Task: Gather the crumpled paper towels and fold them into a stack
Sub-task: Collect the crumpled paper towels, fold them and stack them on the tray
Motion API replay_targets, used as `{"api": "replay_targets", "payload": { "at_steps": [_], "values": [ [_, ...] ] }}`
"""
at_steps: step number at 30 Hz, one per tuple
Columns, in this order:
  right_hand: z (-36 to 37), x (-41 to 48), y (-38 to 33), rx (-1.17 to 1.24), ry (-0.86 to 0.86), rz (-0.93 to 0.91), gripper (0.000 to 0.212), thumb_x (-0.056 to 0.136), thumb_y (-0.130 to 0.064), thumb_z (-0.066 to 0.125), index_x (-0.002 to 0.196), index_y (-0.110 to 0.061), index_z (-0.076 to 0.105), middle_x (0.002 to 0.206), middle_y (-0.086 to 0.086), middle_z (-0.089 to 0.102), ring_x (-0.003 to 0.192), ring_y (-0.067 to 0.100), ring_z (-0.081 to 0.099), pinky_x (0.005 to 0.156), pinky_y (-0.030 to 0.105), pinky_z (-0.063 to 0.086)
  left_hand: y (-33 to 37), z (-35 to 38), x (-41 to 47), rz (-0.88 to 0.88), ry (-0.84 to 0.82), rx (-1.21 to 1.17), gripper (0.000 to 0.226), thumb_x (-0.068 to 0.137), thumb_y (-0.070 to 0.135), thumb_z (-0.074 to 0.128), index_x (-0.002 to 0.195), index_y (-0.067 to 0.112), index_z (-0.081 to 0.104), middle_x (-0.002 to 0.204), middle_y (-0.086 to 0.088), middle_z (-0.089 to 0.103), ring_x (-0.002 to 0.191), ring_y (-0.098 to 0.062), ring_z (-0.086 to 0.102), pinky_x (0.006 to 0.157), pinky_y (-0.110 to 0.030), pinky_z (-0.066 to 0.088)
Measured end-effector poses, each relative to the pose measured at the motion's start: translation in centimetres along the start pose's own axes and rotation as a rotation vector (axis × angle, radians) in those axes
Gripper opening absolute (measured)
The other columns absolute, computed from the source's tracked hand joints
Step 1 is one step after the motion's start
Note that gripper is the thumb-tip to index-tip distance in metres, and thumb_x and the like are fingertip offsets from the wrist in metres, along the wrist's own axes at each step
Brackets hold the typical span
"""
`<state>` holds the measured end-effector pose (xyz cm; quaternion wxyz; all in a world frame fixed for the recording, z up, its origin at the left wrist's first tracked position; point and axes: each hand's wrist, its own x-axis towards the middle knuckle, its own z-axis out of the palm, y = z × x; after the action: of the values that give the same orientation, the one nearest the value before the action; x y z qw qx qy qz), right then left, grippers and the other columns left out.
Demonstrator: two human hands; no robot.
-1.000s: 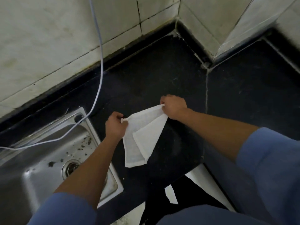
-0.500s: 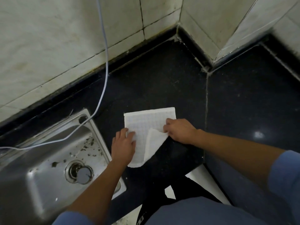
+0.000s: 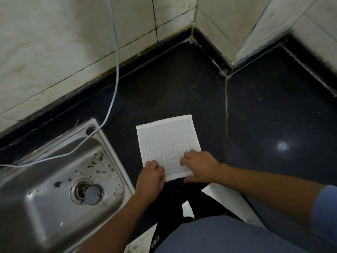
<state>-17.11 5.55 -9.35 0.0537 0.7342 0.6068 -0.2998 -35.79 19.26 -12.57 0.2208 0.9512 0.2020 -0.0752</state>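
A white paper towel [image 3: 166,141] with a fine grid pattern lies spread flat on the black countertop [image 3: 182,92], just right of the sink. My left hand [image 3: 152,177] rests on its near left corner, fingers curled down onto the sheet. My right hand [image 3: 197,165] presses on its near right corner with the fingers bent. Both hands touch the towel from above; neither lifts it. No other paper towels are in view.
A steel sink [image 3: 54,179] with dark specks and a round drain [image 3: 87,192] sits to the left. A pale cable [image 3: 114,70] hangs down the tiled wall [image 3: 63,42] into the sink. The counter turns a corner at the right [image 3: 282,115].
The towel, held up hanging between both hands a second ago, was laid on the counter and its folded flap opened out. It now lies flat under my hands.
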Motion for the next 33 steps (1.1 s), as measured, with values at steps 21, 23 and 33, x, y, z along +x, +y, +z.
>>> {"api": "replay_targets", "payload": {
  "at_steps": [21,23,33],
  "values": [
    [3.6,-6.8,2.7,-0.051,0.157,0.045,0.012,0.081,-0.031,0.051,0.079,-0.024,0.06,0.081,-0.004,0.06,0.076,0.018,0.061,0.062,0.03,0.045,-0.9,-1.8,-3.0,0.054,-0.273,-0.102,0.023,0.087,0.016,0.051,0.094,0.014,0.072,0.089,-0.003,0.07,0.083,-0.02,0.064,0.075,-0.034,0.051],
    [1.6,-6.4,3.4,0.078,0.097,0.137,0.019,0.092,-0.034,0.047,0.095,-0.023,0.062,0.097,-0.003,0.063,0.091,0.019,0.06,0.075,0.033,0.045,-1.4,-3.6,-2.5,0.02,-0.268,-0.227,0.024,0.087,0.023,0.05,0.084,0.013,0.072,0.078,-0.002,0.069,0.074,-0.017,0.063,0.071,-0.031,0.05],
    [-5.2,4.1,6.9,0.502,0.307,0.49,0.016,0.089,-0.029,0.062,0.099,-0.017,0.07,0.097,0.003,0.069,0.085,0.018,0.062,0.072,0.029,0.046,-4.9,-7.0,7.5,-0.513,-0.012,-0.466,0.009,0.087,0.009,0.064,0.089,0.007,0.072,0.072,-0.007,0.067,0.073,-0.027,0.068,0.076,-0.039,0.057]
  ]
}}
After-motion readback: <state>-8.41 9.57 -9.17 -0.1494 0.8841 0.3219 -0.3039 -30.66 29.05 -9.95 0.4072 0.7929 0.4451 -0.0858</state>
